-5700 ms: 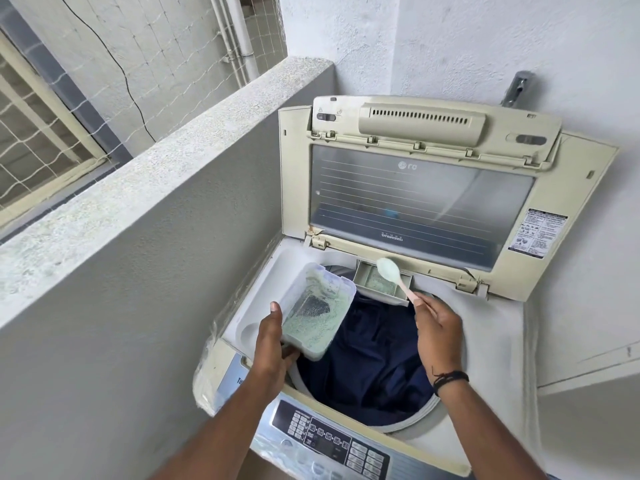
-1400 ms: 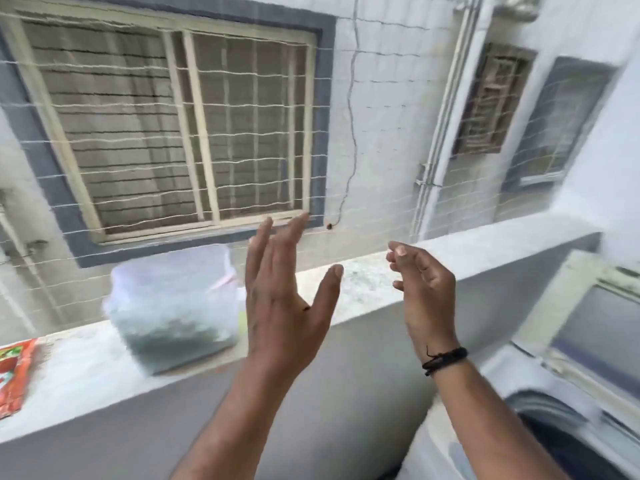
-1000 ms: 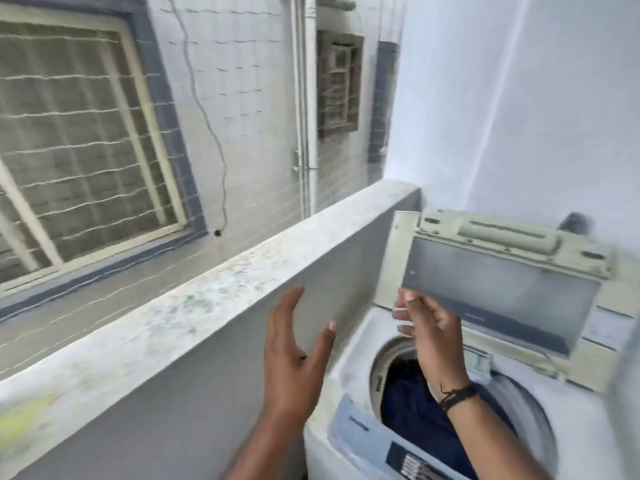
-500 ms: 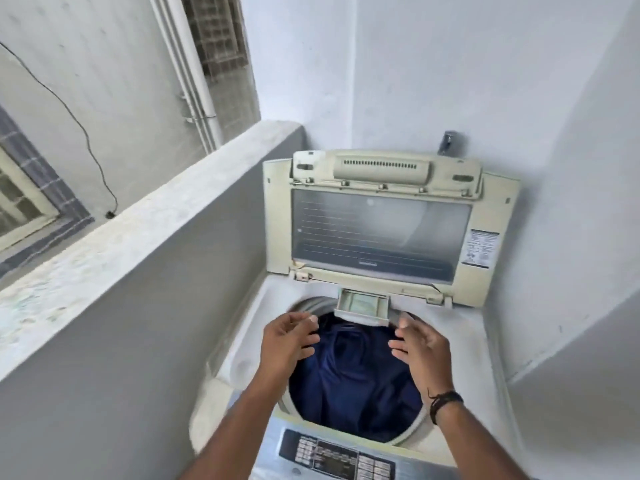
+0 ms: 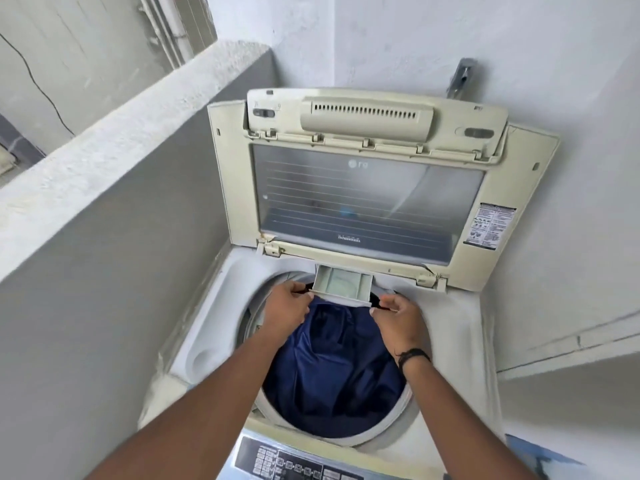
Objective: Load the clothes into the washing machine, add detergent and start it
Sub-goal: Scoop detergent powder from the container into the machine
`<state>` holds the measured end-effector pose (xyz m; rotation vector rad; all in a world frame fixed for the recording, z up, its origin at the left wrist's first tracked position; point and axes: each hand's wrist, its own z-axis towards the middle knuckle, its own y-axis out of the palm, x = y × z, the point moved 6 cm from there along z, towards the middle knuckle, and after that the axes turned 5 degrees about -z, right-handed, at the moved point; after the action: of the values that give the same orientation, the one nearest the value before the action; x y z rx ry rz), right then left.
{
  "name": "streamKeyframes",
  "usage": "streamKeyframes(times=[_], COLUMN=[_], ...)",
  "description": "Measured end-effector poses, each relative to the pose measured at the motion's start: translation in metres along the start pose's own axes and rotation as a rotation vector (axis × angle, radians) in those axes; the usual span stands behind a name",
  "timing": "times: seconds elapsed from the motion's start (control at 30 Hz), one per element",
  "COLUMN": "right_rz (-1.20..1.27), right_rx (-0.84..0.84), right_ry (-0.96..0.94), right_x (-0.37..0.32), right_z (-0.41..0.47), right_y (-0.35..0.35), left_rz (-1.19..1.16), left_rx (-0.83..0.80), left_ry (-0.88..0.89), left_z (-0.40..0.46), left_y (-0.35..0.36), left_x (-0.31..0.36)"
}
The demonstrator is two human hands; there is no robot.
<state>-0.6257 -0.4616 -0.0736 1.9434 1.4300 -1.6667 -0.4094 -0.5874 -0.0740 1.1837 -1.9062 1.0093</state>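
Observation:
A top-loading washing machine stands with its cream lid raised against the back wall. Dark blue clothes fill the drum. The detergent drawer sticks out over the drum's far rim, with pale greenish powder inside it. My left hand grips the drawer's front left corner with its fingertips. My right hand, with a black band at the wrist, pinches the drawer's front right corner. The control panel lies at the near edge, partly cut off by the frame.
A grey balcony parapet with a rough ledge runs close along the machine's left side. White walls close in behind and on the right. A metal tap sticks out of the back wall above the lid. A white step or shelf lies at the right.
After scooping powder, the detergent box came to rest on the ledge and the view swung back. Both hands have moved forward from above the drum to the drawer's front corners.

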Motion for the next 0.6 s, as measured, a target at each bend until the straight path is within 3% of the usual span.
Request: streamKeyframes(times=[0.2, 0.6], right_rz=[-0.043, -0.096], right_rx=[0.022, 0.105], right_ry=[-0.049, -0.192], right_x=[0.006, 0.007], right_z=[0.015, 0.024], right_y=[0.017, 0.023], left_rz=[-0.151, -0.316], left_rx=[0.033, 0.103], left_ry=[-0.090, -0.070], left_z=[0.013, 0.021], left_y=[0.010, 0.017], left_x=[-0.025, -0.024])
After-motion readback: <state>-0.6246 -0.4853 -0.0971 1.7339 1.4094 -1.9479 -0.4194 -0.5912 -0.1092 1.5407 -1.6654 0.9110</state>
